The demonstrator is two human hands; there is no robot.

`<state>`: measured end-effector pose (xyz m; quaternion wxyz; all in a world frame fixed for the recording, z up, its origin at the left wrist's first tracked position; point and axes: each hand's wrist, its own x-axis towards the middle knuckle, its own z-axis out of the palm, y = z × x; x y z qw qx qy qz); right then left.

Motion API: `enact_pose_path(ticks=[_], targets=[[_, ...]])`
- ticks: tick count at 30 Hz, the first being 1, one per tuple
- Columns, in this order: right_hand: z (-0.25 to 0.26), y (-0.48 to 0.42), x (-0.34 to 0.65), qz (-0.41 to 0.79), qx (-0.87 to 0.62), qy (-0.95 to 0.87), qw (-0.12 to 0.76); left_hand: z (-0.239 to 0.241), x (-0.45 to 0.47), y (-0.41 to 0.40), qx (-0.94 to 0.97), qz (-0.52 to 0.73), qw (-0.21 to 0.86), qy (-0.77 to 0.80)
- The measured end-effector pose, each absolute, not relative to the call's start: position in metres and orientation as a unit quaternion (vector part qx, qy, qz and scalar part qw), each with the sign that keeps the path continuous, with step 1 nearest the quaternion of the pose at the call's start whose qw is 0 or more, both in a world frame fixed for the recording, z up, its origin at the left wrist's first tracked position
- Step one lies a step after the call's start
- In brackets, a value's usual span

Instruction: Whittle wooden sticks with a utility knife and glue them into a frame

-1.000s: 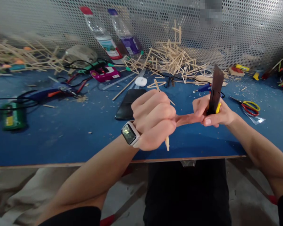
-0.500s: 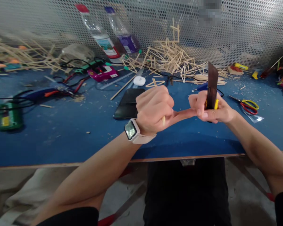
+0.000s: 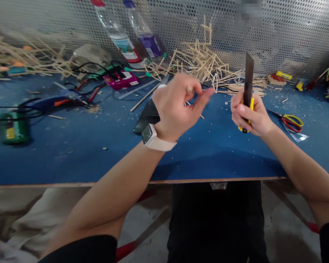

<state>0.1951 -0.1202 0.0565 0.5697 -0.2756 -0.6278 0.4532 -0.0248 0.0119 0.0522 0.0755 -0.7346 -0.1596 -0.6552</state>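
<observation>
My left hand (image 3: 178,106) hovers over the blue table (image 3: 98,153), blurred by motion. Its fingers are curled with the forefinger stretched to the right, and the tip of a thin wooden stick (image 3: 190,89) shows at the thumb. A watch (image 3: 148,134) sits on that wrist. My right hand (image 3: 249,117) is closed round a yellow utility knife (image 3: 248,84), whose long dark blade points straight up. The two hands are apart, with a gap between forefinger and knife.
A black phone (image 3: 146,117) lies just behind my left hand. Red and yellow scissors (image 3: 290,121) lie right of the knife. A heap of wooden sticks (image 3: 205,65), two bottles (image 3: 120,36), a pink device (image 3: 120,79), cables and a green object (image 3: 13,128) crowd the back and left, before a perforated metal wall.
My left hand has pulled away from the right hand, rising and moving farther over the table. The right hand has lifted the knife a little, blade still upright.
</observation>
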Motion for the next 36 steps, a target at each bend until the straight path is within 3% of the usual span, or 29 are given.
enact_pose_path(ticks=[3,10,22,31,36], targets=[[0.056,-0.113,0.201,0.4,-0.36,-0.59,0.602,0.048,-0.031,0.044,-0.728,-0.668,0.065,-0.14],[0.049,-0.102,0.214,0.333,-0.448,-0.552,0.62,0.044,-0.042,0.06,-0.796,-0.558,0.029,-0.23],[0.048,-0.106,0.204,0.321,-0.459,-0.558,0.613,0.038,-0.039,0.054,-0.839,-0.494,-0.056,-0.22],[0.048,-0.113,0.199,0.31,-0.469,-0.557,0.611,0.031,-0.042,0.093,-0.822,-0.493,-0.11,-0.262],[0.047,-0.115,0.195,0.302,-0.476,-0.559,0.608,0.032,-0.049,0.094,-0.815,-0.503,-0.081,-0.276]])
